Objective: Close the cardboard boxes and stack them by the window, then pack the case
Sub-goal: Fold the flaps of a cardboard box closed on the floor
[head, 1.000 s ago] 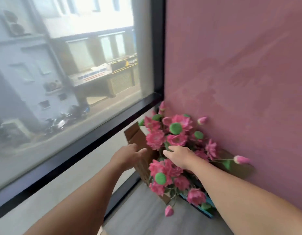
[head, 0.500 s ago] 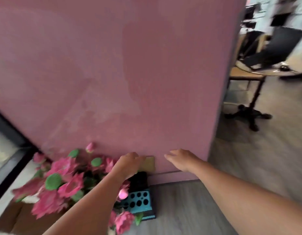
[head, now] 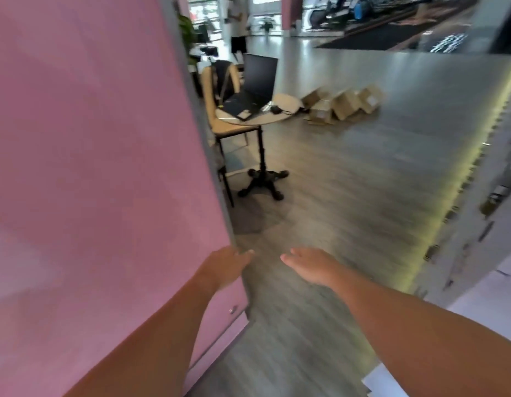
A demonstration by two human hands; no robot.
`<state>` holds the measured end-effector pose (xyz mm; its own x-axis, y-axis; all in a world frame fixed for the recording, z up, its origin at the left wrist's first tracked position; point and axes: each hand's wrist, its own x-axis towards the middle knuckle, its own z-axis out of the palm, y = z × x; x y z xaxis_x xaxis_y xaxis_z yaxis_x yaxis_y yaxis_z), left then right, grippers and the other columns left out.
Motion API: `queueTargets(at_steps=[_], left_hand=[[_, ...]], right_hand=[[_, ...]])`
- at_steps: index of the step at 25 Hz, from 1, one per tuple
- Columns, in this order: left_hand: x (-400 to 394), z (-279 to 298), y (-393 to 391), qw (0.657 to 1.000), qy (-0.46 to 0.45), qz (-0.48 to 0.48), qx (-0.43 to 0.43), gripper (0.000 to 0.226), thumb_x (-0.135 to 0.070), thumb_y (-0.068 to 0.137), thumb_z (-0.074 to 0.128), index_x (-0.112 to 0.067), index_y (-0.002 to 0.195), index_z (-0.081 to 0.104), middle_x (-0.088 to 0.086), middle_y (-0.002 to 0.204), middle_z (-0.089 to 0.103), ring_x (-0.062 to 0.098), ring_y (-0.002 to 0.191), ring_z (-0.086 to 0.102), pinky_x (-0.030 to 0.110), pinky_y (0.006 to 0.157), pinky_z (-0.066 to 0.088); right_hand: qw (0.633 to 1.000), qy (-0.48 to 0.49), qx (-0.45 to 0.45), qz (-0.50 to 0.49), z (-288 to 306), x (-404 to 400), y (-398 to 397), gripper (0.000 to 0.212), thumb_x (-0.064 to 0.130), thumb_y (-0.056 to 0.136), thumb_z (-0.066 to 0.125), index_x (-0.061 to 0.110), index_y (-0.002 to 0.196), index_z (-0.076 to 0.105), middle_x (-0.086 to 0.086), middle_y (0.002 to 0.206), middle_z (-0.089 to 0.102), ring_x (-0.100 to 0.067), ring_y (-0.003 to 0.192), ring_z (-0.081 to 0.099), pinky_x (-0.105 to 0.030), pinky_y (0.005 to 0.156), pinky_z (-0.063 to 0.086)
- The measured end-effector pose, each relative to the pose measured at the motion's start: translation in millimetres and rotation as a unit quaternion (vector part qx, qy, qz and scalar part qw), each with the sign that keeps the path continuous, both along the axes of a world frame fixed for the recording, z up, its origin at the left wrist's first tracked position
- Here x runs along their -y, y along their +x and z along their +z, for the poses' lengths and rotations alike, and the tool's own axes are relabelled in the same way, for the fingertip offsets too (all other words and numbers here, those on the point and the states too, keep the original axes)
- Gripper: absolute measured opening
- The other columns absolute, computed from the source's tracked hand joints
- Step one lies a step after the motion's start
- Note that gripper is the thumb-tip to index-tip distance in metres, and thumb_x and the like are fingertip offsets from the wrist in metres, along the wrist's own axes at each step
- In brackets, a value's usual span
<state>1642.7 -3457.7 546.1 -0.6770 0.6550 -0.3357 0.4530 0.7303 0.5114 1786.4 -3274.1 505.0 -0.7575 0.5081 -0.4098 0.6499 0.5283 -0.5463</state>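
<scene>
We can't read a single word here. The cardboard boxes [head: 344, 106] on the floor carry pale labels, but they're too blurred to make out. The laptop [head: 252, 88] screen on the table is dark, and the signs far back are only smears.

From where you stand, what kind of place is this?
Probably an open office or commercial hall: a round table with an open laptop, cardboard boxes on the wide grey floor, and a pink wall.
</scene>
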Motion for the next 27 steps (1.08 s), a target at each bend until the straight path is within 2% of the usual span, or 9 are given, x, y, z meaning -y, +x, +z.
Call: queueTargets(at_steps=[3, 6, 8, 11, 15, 18, 23, 25, 27], left_hand=[[-64.5, -0.9, -25.8, 0.999, 0.012, -0.041, 0.012, 0.057, -0.065, 0.093, 0.049, -0.017, 0.122, 0.062, 0.004, 0.125, 0.063, 0.027, 0.120, 0.057, 0.034, 0.102, 0.044], [-140.3, -8.7, -50.1, 0.995, -0.011, -0.096, 0.015, 0.059, -0.068, 0.088, 0.046, -0.021, 0.119, 0.061, 0.004, 0.119, 0.064, 0.028, 0.112, 0.058, 0.037, 0.095, 0.045], [-195.7, -16.6, -64.6, 0.990, -0.025, -0.136, 0.024, 0.056, -0.067, 0.088, 0.045, -0.022, 0.117, 0.061, 0.006, 0.120, 0.064, 0.029, 0.110, 0.058, 0.038, 0.093, 0.045], [-278.1, -25.6, -85.2, 0.987, -0.018, -0.155, 0.049, 0.054, -0.060, 0.090, 0.051, -0.017, 0.121, 0.063, 0.007, 0.121, 0.064, 0.029, 0.113, 0.058, 0.038, 0.095, 0.046], [-401.6, -29.2, -119.9, 0.975, -0.057, -0.214, 0.037, 0.034, -0.042, 0.098, 0.049, -0.012, 0.106, 0.062, 0.012, 0.117, 0.064, 0.032, 0.110, 0.059, 0.038, 0.094, 0.049], [-485.8, -22.6, -151.7, 0.980, -0.027, -0.193, 0.035, 0.045, -0.048, 0.095, 0.051, -0.010, 0.116, 0.064, 0.011, 0.117, 0.065, 0.031, 0.108, 0.060, 0.035, 0.088, 0.048], [-624.2, -18.1, -199.7, 0.972, -0.024, -0.232, 0.028, 0.048, -0.051, 0.095, 0.052, -0.012, 0.120, 0.063, 0.010, 0.120, 0.062, 0.030, 0.112, 0.058, 0.037, 0.096, 0.047], [-677.6, -18.9, -220.2, 0.969, -0.024, -0.244, 0.030, 0.048, -0.050, 0.096, 0.051, -0.011, 0.120, 0.062, 0.011, 0.116, 0.062, 0.030, 0.109, 0.058, 0.036, 0.088, 0.045], [-737.5, -21.6, -245.5, 0.966, -0.005, -0.258, 0.029, 0.046, -0.048, 0.096, 0.051, -0.007, 0.112, 0.063, 0.012, 0.097, 0.062, 0.032, 0.096, 0.061, 0.034, 0.073, 0.039]], right_hand=[[0.998, 0.012, 0.008, -0.056, 3.4, -39.7, -2.8, 0.062, 0.063, 0.096, 0.040, 0.017, 0.133, 0.060, -0.011, 0.141, 0.057, -0.029, 0.131, 0.053, -0.033, 0.100, 0.040], [0.993, 0.007, 0.024, -0.112, -2.1, -91.3, -8.6, 0.056, 0.063, 0.094, 0.039, 0.021, 0.118, 0.067, -0.010, 0.129, 0.064, -0.029, 0.124, 0.056, -0.032, 0.089, 0.041], [0.989, 0.007, 0.036, -0.142, -11.0, -132.4, -16.6, 0.060, 0.066, 0.089, 0.037, 0.026, 0.123, 0.066, -0.009, 0.134, 0.061, -0.029, 0.126, 0.055, -0.032, 0.096, 0.042], [0.984, 0.012, 0.047, -0.171, -23.2, -205.1, -35.6, 0.062, 0.060, 0.095, 0.039, 0.021, 0.140, 0.056, -0.012, 0.146, 0.053, -0.030, 0.132, 0.051, -0.031, 0.100, 0.040], [0.978, 0.009, 0.052, -0.204, -22.9, -321.2, -62.4, 0.069, 0.061, 0.097, 0.041, 0.013, 0.145, 0.051, -0.014, 0.151, 0.048, -0.030, 0.135, 0.048, -0.031, 0.105, 0.038], [0.976, 0.019, 0.046, -0.213, -8.3, -399.9, -83.8, 0.068, 0.058, 0.099, 0.044, 0.008, 0.144, 0.049, -0.017, 0.151, 0.046, -0.033, 0.137, 0.046, -0.034, 0.108, 0.037], [0.974, 0.038, 0.022, -0.221, 5.9, -524.5, -127.3, 0.075, 0.062, 0.097, 0.044, 0.009, 0.150, 0.044, -0.015, 0.156, 0.042, -0.030, 0.142, 0.042, -0.035, 0.115, 0.034], [0.976, 0.037, 0.026, -0.214, 8.1, -572.0, -146.1, 0.076, 0.062, 0.097, 0.044, 0.007, 0.150, 0.043, -0.014, 0.157, 0.040, -0.029, 0.142, 0.041, -0.036, 0.116, 0.033], [0.977, 0.045, 0.032, -0.207, 7.6, -629.3, -167.1, 0.078, 0.064, 0.097, 0.042, 0.008, 0.152, 0.040, -0.013, 0.159, 0.037, -0.029, 0.144, 0.038, -0.037, 0.117, 0.031]])
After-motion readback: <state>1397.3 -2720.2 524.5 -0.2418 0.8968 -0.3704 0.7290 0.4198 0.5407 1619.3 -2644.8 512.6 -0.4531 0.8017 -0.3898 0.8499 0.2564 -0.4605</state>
